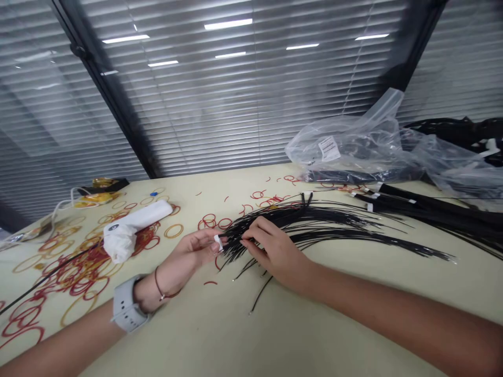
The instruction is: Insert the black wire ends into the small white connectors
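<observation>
A large bundle of thin black cables (326, 215) lies across the middle of the table, its ends fanning out to the right and several strands hanging toward me. At its left end, my left hand (198, 248) pinches a small white label (218, 243) between thumb and fingers, beside the cable ends. My right hand (275, 248) is closed over the strands just to the right, thumb and fingertips pressed together on the black cables. Exactly how many strands it grips is hidden by the fingers.
Red and yellow rubber bands (88, 272) are strewn over the table's left side. A white handheld device (137, 225) lies among them. Clear plastic bags (353, 141) stand at the back right, near more labelled black cables (424, 207). Window blinds rise behind the table (236, 335).
</observation>
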The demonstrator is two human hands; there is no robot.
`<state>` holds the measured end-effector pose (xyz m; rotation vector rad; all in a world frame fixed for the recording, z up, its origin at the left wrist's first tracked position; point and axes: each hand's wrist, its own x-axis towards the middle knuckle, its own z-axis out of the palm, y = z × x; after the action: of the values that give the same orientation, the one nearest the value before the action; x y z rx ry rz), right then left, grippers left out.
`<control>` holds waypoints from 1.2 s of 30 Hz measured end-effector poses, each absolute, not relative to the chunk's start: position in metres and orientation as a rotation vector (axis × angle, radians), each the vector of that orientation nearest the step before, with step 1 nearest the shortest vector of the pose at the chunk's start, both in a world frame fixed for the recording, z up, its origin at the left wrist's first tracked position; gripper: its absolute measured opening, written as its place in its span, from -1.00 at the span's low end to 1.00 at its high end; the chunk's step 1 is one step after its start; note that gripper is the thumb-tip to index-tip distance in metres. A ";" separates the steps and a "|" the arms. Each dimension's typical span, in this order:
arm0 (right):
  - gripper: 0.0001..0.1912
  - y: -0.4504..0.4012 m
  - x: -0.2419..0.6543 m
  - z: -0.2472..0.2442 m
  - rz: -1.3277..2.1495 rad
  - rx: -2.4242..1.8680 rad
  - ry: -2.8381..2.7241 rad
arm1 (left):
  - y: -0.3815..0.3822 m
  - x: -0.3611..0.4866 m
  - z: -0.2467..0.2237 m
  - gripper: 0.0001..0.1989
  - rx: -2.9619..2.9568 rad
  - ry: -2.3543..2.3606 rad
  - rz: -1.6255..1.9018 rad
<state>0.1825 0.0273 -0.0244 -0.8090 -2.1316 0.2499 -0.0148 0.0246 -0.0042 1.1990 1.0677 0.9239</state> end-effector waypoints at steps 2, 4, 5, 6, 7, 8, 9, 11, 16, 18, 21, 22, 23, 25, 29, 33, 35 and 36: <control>-0.80 0.027 0.183 -0.024 0.269 -0.818 -2.128 | 0.026 -0.015 -0.004 -0.78 1.140 1.043 0.940; -0.80 0.028 0.184 -0.024 0.281 -0.833 -2.095 | 0.027 -0.016 -0.004 -0.76 1.079 1.046 0.954; -0.81 0.029 0.184 -0.024 0.287 -0.848 -2.074 | 0.028 -0.016 -0.004 -0.75 1.049 1.057 0.961; -0.82 0.029 0.185 -0.024 0.291 -0.868 -2.051 | 0.028 -0.016 -0.003 -0.75 1.025 1.066 0.969; -0.82 0.029 0.186 -0.023 0.296 -0.889 -2.034 | 0.028 -0.016 -0.003 -0.74 1.006 1.073 0.974; -0.83 0.029 0.186 -0.023 0.303 -0.907 -2.023 | 0.028 -0.016 -0.002 -0.75 0.995 1.077 0.977; -0.84 0.029 0.186 -0.023 0.310 -0.921 -2.017 | 0.027 -0.015 -0.002 -0.75 0.989 1.079 0.978; -0.86 0.029 0.187 -0.024 0.309 -0.921 -2.018 | 0.027 -0.014 -0.002 -0.76 0.996 1.077 0.981; -0.85 0.029 0.186 -0.025 0.228 -0.857 -2.072 | 0.026 -0.013 -0.004 -0.78 1.073 1.073 0.964; -0.83 0.030 0.186 -0.025 0.202 -0.853 -2.099 | 0.026 -0.014 -0.005 -0.79 1.116 1.069 0.945; -0.82 0.030 0.186 -0.025 0.186 -0.862 -2.117 | 0.027 -0.014 -0.006 -0.80 1.181 1.050 0.935; -0.82 0.029 0.186 -0.024 0.182 -0.864 -2.117 | 0.027 -0.015 -0.006 -0.80 1.195 1.048 0.934; -0.82 0.029 0.187 -0.024 0.175 -0.866 -2.116 | 0.027 -0.015 -0.007 -0.79 1.205 1.050 0.934; -0.82 0.029 0.187 -0.024 0.164 -0.870 -2.118 | 0.028 -0.015 -0.008 -0.80 1.224 1.068 0.934; -0.82 0.028 0.187 -0.024 0.151 -0.879 -2.133 | 0.028 -0.014 -0.009 -0.79 1.241 1.100 0.941; -0.81 0.028 0.187 -0.024 0.148 -0.874 -2.149 | 0.025 -0.013 -0.006 -0.82 1.277 1.107 0.927; -0.81 0.028 0.187 -0.024 0.151 -0.886 -2.158 | 0.024 -0.012 -0.006 -0.83 1.305 1.110 0.915; -0.81 0.028 0.187 -0.024 0.151 -0.893 -2.166 | 0.023 -0.012 -0.006 -0.82 1.331 1.110 0.913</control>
<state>0.1870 0.0282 -0.0236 -0.8929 -2.1658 0.1511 -0.0120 0.0233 -0.0056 1.3305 1.1103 0.9129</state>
